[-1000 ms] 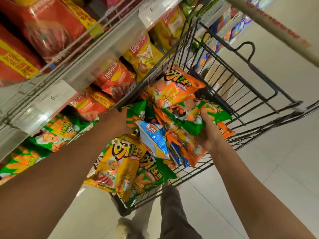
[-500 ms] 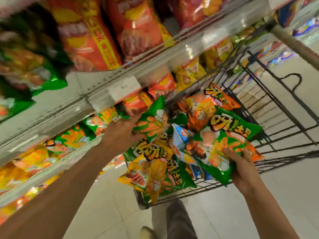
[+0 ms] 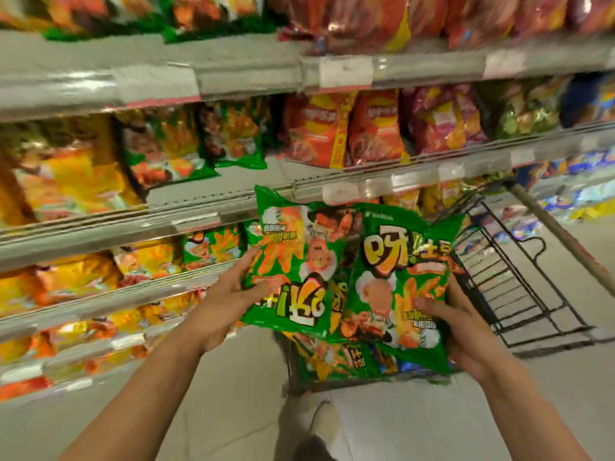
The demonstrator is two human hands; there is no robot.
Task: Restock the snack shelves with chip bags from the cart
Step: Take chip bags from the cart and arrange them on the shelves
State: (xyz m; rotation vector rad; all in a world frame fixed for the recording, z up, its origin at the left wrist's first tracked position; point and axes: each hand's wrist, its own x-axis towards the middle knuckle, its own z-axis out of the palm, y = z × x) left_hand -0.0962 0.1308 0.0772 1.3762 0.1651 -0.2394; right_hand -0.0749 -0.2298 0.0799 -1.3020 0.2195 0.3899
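The left hand (image 3: 226, 304) grips an upside-down green chip bag (image 3: 293, 261); the right hand (image 3: 462, 324) grips another green bag (image 3: 399, 284) beside it.

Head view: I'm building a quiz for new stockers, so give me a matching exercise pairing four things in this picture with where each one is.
Things:
1. left hand
2. right hand
3. red chip bags
4. cart

Places:
A. on a shelf above the held bags
B. holding the upside-down green bag
C. on the floor to the right, behind the held bags
D. holding the upright green bag

Pairs: 1-B, 2-D, 3-A, 4-C
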